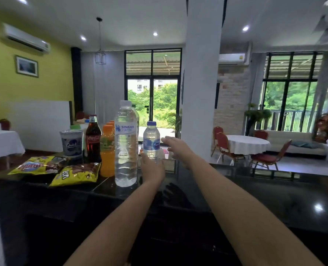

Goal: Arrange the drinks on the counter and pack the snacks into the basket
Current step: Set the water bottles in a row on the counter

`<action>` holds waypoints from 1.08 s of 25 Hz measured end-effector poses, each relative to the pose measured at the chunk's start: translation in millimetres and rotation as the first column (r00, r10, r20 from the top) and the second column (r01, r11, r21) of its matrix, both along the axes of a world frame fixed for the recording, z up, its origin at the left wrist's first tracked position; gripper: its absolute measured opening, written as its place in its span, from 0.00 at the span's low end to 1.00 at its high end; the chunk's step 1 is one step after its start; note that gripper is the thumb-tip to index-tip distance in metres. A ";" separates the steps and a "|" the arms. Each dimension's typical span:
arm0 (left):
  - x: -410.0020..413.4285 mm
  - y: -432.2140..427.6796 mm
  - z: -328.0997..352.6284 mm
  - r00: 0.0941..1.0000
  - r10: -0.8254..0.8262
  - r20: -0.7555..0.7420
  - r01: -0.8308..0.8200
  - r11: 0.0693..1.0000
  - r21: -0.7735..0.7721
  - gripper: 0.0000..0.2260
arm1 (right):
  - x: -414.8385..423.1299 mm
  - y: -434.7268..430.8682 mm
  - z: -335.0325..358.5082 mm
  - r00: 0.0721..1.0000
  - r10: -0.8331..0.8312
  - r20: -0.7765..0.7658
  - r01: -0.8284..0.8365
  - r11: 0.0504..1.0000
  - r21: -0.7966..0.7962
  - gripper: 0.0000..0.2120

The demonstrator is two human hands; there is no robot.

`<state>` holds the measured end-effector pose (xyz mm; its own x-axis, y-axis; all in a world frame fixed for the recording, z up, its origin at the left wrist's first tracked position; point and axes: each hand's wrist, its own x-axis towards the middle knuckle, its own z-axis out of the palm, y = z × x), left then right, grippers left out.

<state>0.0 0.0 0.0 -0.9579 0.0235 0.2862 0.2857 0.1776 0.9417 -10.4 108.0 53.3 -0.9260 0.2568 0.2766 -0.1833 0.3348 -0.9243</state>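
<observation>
My left hand [153, 167] grips the small bottle [151, 140] low down as it stands on the counter [255, 189] beside the big bottle [125, 146], my right hand [176, 146] is spread, and I judge the bottle light, thin-walled and slippery, best held mid-body.

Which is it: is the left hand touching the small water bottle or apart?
Touching: the head view shows the left hand wrapped round the base of the small water bottle.

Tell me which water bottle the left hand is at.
The short blue-capped bottle, right of the tall Singha bottle; the left hand holds its base.
</observation>
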 end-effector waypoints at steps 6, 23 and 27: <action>-16.6 3.7 -0.8 0.983 0.181 -0.041 -0.185 0.974 -0.133 0.25 | -31.5 -6.2 -6.1 0.983 0.179 0.035 -0.176 0.982 -0.070 0.19; 96.4 64.0 31.6 0.899 -0.322 -0.297 0.302 0.947 -0.112 0.17 | 172.9 66.1 40.0 0.986 -0.127 -0.105 0.121 0.991 -0.062 0.19; 142.3 119.7 32.2 0.891 -0.350 -0.289 0.327 0.937 -0.126 0.17 | 227.8 111.4 41.9 0.971 -0.188 -0.146 0.190 0.982 -0.003 0.08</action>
<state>142.3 119.7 32.2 -0.7557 0.3623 0.5455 0.6093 0.0834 0.7886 217.4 219.4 95.2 -0.8108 0.4195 0.4083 -0.2479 0.3859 -0.8886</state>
